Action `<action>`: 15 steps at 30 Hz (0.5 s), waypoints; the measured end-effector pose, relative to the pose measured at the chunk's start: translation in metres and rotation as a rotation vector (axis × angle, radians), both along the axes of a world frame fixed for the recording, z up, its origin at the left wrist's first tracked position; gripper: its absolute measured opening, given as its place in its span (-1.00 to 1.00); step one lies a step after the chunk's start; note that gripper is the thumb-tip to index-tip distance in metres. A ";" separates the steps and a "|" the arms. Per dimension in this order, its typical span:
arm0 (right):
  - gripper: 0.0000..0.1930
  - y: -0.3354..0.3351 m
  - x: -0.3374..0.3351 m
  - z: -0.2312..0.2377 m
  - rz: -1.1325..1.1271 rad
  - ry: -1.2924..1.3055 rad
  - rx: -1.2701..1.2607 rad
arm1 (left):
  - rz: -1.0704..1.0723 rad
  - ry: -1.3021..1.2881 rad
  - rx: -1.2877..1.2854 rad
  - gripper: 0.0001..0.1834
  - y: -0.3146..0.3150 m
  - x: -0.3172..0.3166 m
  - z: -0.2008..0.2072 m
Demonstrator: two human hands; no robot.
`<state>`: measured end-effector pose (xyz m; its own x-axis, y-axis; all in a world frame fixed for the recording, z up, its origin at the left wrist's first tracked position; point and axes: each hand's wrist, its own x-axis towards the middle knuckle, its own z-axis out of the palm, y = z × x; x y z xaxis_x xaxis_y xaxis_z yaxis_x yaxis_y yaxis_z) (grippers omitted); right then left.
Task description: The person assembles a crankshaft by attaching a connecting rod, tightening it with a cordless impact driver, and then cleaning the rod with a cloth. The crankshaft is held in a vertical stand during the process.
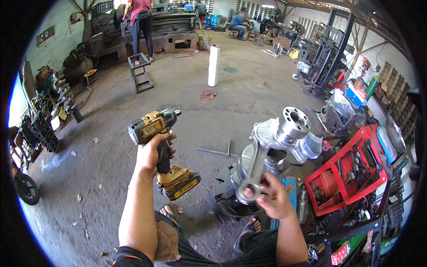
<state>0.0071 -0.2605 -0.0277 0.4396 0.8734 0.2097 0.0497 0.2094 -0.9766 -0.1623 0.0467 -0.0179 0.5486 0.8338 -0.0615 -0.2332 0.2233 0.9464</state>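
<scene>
My left hand (153, 151) is closed round the grip of a yellow-and-black cordless impact wrench (151, 127), its square drive pointing up and to the right, its battery at the bottom. On the right a bright metal crankshaft (287, 129) stands on end, its round flange with a ring of holes uppermost. A connecting rod (255, 167) hangs down along it, its upper end by the shaft. My right hand (273, 196) grips the rod's lower ring-shaped end, the thumb and fingers at its rim. A dark round base (224, 189) shows beneath the crankshaft.
A T-shaped metal bar (218, 151) lies on the floor. Right of the crankshaft stands a red metal tool rack (342, 171). Ahead are a white cylinder (214, 66), a metal stand (140, 73) and a forklift-like lifter (327, 53). Other people are farther back.
</scene>
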 end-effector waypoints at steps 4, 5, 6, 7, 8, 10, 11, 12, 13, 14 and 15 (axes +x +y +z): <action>-0.07 0.033 -0.018 -0.018 0.174 -0.243 0.008 | 0.012 -0.044 -0.026 -0.63 0.001 0.002 0.000; -0.05 0.040 -0.021 -0.021 0.211 -0.224 0.025 | 0.019 -0.053 -0.021 -0.63 0.002 0.002 0.000; -0.04 0.049 -0.024 -0.024 0.214 -0.211 0.048 | 0.042 -0.030 -0.017 -0.65 0.003 0.002 -0.001; -0.02 0.059 -0.025 -0.025 0.223 -0.195 0.072 | 0.043 -0.026 -0.016 -0.65 0.004 0.003 -0.002; -0.03 0.068 -0.024 -0.024 0.212 -0.176 0.065 | 0.046 -0.025 -0.011 -0.66 0.006 0.003 -0.004; -0.06 0.091 -0.023 -0.022 0.178 -0.121 0.066 | 0.037 -0.047 -0.013 -0.67 0.009 0.004 -0.008; -0.06 0.100 -0.024 -0.021 0.137 -0.088 0.036 | 0.049 -0.009 -0.010 -0.67 0.011 0.004 -0.011; -0.05 0.107 -0.028 -0.020 0.155 -0.145 0.081 | 0.058 0.018 -0.001 -0.67 0.012 0.005 -0.013; -0.03 0.112 -0.031 -0.020 0.142 -0.190 0.077 | 0.068 0.045 0.008 -0.67 0.013 0.005 -0.015; 0.03 0.116 -0.033 -0.019 0.160 -0.232 0.046 | 0.069 0.041 0.022 -0.68 0.014 0.006 -0.017; 0.03 0.115 -0.034 -0.018 0.172 -0.277 0.006 | 0.063 0.062 0.052 -0.68 0.015 0.006 -0.018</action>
